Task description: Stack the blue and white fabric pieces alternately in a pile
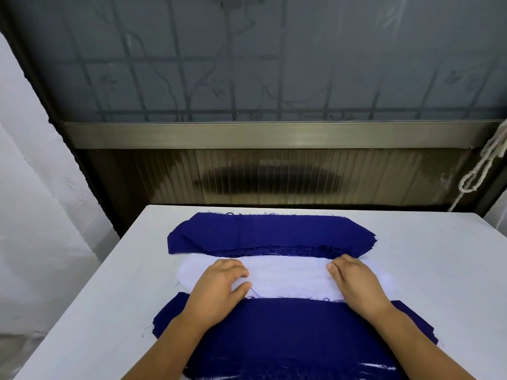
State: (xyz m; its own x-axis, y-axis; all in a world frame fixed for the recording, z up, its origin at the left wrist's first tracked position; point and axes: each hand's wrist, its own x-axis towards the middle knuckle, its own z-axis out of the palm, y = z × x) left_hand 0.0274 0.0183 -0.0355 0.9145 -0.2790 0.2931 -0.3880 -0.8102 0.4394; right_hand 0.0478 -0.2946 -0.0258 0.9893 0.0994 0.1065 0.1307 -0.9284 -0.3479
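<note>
Both your hands rest on the white stack, fingers curled onto its top piece.

Your left hand (219,283) and right hand (354,281) touch the white fabric stack (288,281) at the worktop (109,283) centre; one blue fabric stack (269,233) lies at 12 o'clock, touching it, and the blue-topped pile (288,330) at 6 o'clock under your wrists.

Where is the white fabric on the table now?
In the head view, the white fabric lies mid-table between the far blue stack and the near blue pile, under the left hand and right hand.
</note>
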